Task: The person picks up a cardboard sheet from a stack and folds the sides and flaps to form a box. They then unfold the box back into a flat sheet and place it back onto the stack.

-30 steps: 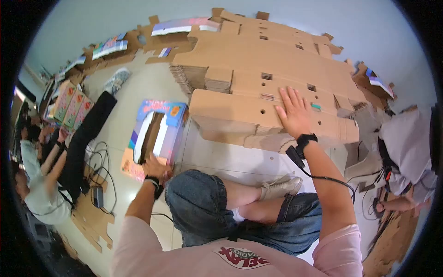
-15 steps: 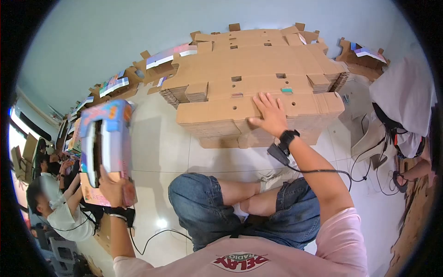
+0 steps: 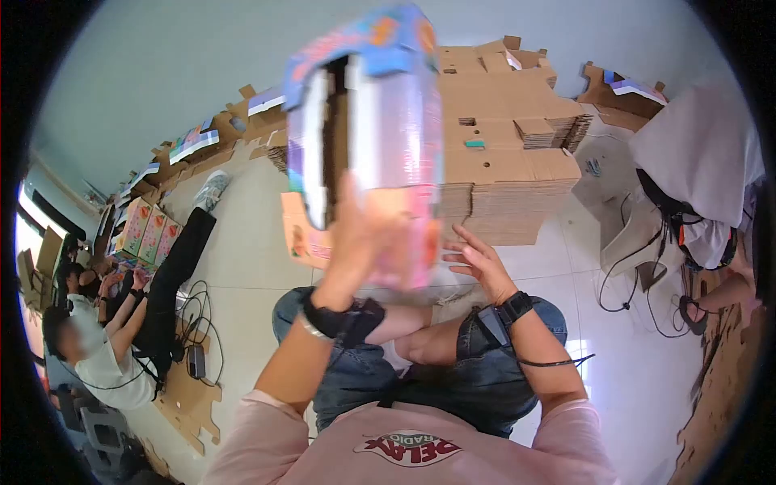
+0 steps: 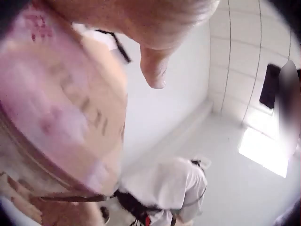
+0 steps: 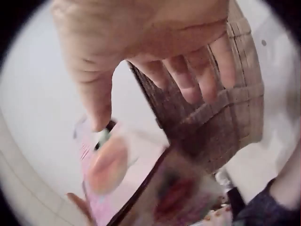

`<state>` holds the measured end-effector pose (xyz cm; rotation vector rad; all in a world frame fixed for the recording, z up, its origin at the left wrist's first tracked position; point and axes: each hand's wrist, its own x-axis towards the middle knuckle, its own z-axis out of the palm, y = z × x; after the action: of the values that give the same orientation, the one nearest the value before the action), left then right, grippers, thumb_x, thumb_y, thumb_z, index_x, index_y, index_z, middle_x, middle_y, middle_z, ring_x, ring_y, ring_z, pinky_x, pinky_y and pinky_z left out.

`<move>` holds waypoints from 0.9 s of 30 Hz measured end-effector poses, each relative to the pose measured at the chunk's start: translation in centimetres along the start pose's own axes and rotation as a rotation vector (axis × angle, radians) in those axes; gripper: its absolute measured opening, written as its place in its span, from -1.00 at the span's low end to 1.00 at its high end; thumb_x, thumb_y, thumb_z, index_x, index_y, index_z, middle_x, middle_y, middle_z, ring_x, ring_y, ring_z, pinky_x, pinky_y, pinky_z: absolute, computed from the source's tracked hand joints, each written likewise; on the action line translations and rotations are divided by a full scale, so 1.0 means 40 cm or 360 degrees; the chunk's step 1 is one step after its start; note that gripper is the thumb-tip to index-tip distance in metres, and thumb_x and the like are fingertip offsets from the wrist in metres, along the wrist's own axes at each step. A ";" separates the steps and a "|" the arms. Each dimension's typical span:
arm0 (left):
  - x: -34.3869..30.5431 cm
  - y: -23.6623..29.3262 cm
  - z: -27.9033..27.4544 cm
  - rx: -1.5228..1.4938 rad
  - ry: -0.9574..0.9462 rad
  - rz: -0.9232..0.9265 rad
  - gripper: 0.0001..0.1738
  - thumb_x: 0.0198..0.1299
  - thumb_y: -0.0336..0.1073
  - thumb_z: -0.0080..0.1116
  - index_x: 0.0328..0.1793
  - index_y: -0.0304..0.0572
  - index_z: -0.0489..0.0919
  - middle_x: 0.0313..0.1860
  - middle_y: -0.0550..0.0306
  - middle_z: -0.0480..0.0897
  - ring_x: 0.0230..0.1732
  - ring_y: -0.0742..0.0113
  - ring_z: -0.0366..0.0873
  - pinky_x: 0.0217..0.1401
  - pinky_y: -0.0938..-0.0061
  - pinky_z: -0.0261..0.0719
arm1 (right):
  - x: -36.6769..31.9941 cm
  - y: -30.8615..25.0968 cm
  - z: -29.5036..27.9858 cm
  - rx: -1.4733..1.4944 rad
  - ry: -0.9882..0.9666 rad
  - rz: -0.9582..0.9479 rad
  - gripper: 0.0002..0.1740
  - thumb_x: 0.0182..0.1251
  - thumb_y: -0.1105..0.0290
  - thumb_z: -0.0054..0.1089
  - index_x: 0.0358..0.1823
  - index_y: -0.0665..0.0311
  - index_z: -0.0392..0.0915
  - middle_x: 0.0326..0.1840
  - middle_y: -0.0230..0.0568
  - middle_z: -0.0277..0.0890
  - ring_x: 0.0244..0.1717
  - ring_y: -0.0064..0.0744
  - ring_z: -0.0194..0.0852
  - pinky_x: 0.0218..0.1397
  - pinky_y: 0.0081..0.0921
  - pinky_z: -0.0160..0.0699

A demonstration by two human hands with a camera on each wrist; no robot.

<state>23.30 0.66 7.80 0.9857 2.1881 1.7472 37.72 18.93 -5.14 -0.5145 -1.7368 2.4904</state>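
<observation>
Since the printed box (image 3: 400, 145) looks light but dentable, I'd hold its edges. Before the cardboard stack (image 3: 509, 174), the left grip (image 3: 364, 238) clasps it; the right grip (image 3: 482, 265) spreads empty.

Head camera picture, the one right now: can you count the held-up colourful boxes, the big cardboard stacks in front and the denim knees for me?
Held-up colourful box: 1
Big cardboard stack: 1
Denim knees: 2
Total: 4
</observation>
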 end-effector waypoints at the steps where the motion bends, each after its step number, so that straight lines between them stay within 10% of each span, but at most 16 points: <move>1: 0.013 -0.009 0.048 0.0235 -0.0187 -0.0003 0.19 -0.07 0.04 0.47 0.57 -0.35 0.05 0.18 -0.30 0.48 0.19 -0.08 0.50 0.35 0.14 0.34 | -0.004 0.006 0.001 0.0237 -0.0107 -0.0178 -0.06 0.30 -0.01 0.27 0.57 0.25 0.02 0.48 -0.06 0.25 0.46 -0.22 0.22 0.45 -0.26 0.27; 4: -0.025 0.031 0.147 0.1274 -0.0408 0.0229 0.22 -0.07 0.11 0.47 0.62 -0.19 0.02 -0.09 -0.26 0.53 -0.16 -0.20 0.53 -0.08 0.14 0.39 | -0.027 0.026 0.011 0.0602 -0.0171 -0.0391 0.00 0.31 -0.02 0.25 0.60 0.20 -0.10 0.53 -0.05 0.15 0.48 -0.17 0.19 0.44 -0.18 0.30; 17: -0.070 -0.048 0.180 0.0997 -0.0258 0.0274 0.27 -0.17 -0.08 0.56 0.64 -0.06 0.00 -0.15 -0.14 0.50 -0.16 -0.12 0.50 -0.09 0.15 0.35 | -0.050 0.014 0.030 0.0402 -0.0081 -0.0251 0.22 -0.04 0.56 0.39 0.61 0.17 -0.23 0.48 -0.08 0.14 0.46 -0.21 0.16 0.43 -0.30 0.28; 23: -0.090 -0.044 0.183 0.0997 -0.0305 0.0200 0.26 -0.19 -0.15 0.56 0.64 -0.06 0.01 0.04 -0.17 0.40 0.07 -0.08 0.41 0.12 0.14 0.32 | -0.061 0.005 0.053 0.0443 0.0088 -0.0199 0.19 -0.21 0.67 0.31 0.57 0.23 -0.07 0.32 -0.12 0.31 0.34 -0.23 0.30 0.34 -0.34 0.38; 27: -0.078 -0.032 0.193 0.1056 -0.0149 0.0676 0.10 -0.21 -0.17 0.54 0.52 -0.16 0.22 0.20 -0.12 0.35 0.27 -0.10 0.26 0.36 0.03 0.13 | -0.056 0.026 0.061 0.0434 0.0214 -0.0294 0.19 -0.32 0.66 0.29 0.54 0.25 0.02 0.27 -0.15 0.35 0.28 -0.24 0.35 0.31 -0.39 0.41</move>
<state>29.16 4.91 3.53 1.7370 2.6966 1.0400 39.23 15.82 -4.82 -0.4628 -1.3061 2.4440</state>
